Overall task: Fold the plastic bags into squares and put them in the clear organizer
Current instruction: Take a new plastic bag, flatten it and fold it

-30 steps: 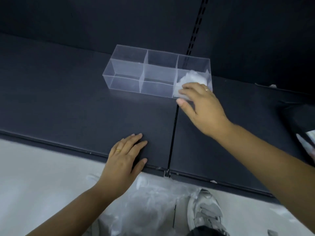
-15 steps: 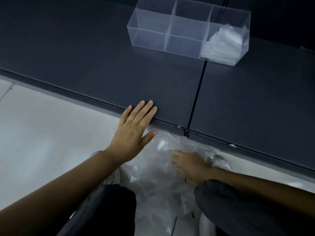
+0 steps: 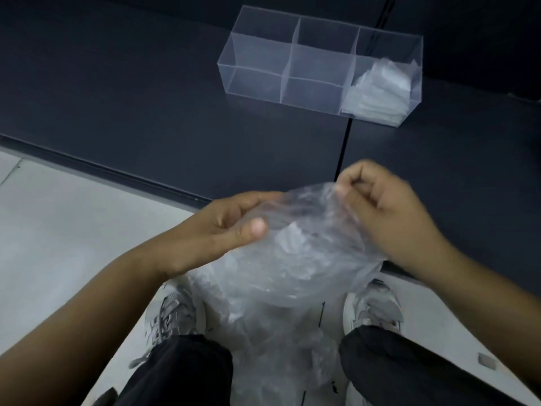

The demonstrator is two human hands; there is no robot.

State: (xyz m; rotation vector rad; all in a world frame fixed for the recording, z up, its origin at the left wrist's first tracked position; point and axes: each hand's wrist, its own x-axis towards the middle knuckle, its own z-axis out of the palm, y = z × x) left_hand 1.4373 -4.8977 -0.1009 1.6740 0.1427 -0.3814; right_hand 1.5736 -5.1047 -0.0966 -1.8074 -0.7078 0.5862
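Observation:
A clear crumpled plastic bag (image 3: 304, 247) hangs in the air between my hands, over the edge of the dark mat. My left hand (image 3: 231, 227) grips its left edge between thumb and fingers. My right hand (image 3: 380, 209) pinches its upper right edge with curled fingers. The clear organizer (image 3: 292, 45) stands on the mat at the back. Its right compartment holds several folded bags (image 3: 377, 95); the other two compartments hold nothing. A heap of loose clear bags (image 3: 275, 341) lies on the floor between my feet.
The dark mat (image 3: 146, 98) covers the far floor, with a seam (image 3: 345, 139) running toward me below the organizer. Pale floor (image 3: 58, 230) lies at the left. My grey shoes (image 3: 172, 315) and dark trouser legs (image 3: 187, 373) flank the heap.
My right hand left the organizer, reached down to the heap and came up with a bag. My left hand left the mat's edge and took hold of the same bag.

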